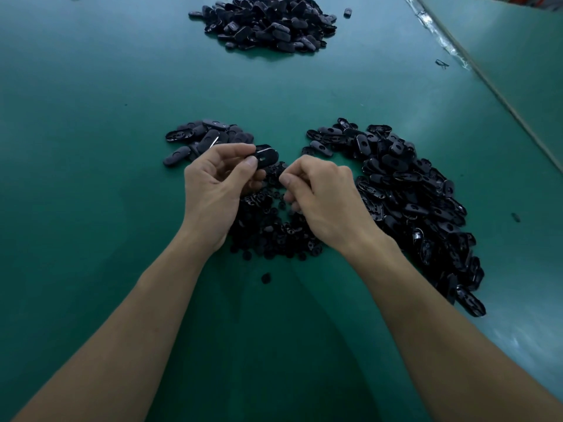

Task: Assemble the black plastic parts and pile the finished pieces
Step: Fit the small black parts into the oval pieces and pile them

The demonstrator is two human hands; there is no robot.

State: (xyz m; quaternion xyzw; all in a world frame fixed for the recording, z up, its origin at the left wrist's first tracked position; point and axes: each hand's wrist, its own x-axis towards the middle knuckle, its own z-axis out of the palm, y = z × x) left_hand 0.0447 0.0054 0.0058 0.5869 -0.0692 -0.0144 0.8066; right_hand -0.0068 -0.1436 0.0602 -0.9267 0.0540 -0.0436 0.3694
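Piece [267, 156] in left hand [213, 184], pile [207, 137] behind

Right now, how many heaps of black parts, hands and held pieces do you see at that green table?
Heaps of black parts: 4 (far heap, left heap, right heap, middle heap)
Hands: 2 (left hand, right hand)
Oval piece pinched in the left hand: 1
Total: 7

left hand [213, 190] pinches, right hand [324, 202] curls its fingers inward.

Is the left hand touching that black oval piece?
Touching: the head view shows the left hand pinching the black oval piece between thumb and fingers.
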